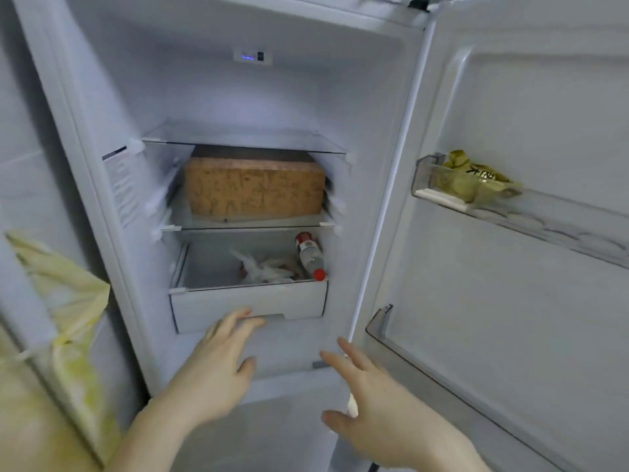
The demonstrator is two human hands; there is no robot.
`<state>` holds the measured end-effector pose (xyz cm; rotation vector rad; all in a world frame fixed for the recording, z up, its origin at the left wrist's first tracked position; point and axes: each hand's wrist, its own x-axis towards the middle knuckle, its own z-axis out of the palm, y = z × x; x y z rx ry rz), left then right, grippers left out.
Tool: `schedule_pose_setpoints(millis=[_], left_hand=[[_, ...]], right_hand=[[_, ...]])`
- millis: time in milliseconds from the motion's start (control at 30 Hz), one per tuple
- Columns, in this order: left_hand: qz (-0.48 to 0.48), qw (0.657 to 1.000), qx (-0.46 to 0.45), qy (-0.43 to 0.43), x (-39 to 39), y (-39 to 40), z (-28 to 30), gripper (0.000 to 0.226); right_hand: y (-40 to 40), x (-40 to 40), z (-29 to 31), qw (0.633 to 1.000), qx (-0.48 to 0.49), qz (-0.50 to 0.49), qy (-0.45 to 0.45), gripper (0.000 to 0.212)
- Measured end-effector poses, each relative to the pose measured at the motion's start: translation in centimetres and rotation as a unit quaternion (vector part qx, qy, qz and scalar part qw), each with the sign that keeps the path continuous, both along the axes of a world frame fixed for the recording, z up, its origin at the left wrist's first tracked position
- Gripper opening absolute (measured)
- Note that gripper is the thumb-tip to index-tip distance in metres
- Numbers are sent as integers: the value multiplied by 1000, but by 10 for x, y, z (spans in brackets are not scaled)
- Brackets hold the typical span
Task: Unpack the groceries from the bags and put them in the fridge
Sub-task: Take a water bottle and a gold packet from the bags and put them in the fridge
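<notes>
The fridge (pixel 238 97) stands open in front of me. Its white drawer (pixel 248 301) is pulled out and holds a clear bottle with a red cap (pixel 310 255) and a crumpled white bag (pixel 265 267). An orange-brown box (pixel 253 187) fills the shelf above the drawer. My left hand (pixel 214 366) reaches with straight fingers to the drawer's front handle, fingertips touching it. My right hand (pixel 371 403) is spread and holds nothing, hovering near the fridge's right edge below the drawer.
The open door (pixel 510 301) is on the right, with a yellow packet (pixel 473 180) in its upper clear bin and a lower bin (pixel 384 328). A yellow plastic bag (pixel 68 318) hangs at the left. A glass shelf (pixel 245 141) sits above the box.
</notes>
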<state>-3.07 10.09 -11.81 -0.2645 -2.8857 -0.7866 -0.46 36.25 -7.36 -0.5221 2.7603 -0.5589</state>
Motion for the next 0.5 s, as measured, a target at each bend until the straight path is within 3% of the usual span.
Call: schedule_pose_setpoints(millis=[100,367,500], left_hand=[[64,992,-41,-97,32,-10,-34,60],[229,967,-27,-111,130,-9,-63,61],[329,930,-45,-157,193,14,-73,61]], right_hand=[[-11,-8,-26,999,0,27,-41,78],[-43,-23,-66,977,19,198,-82,78],[-65,-9,-91,947,21,305,-100,79]])
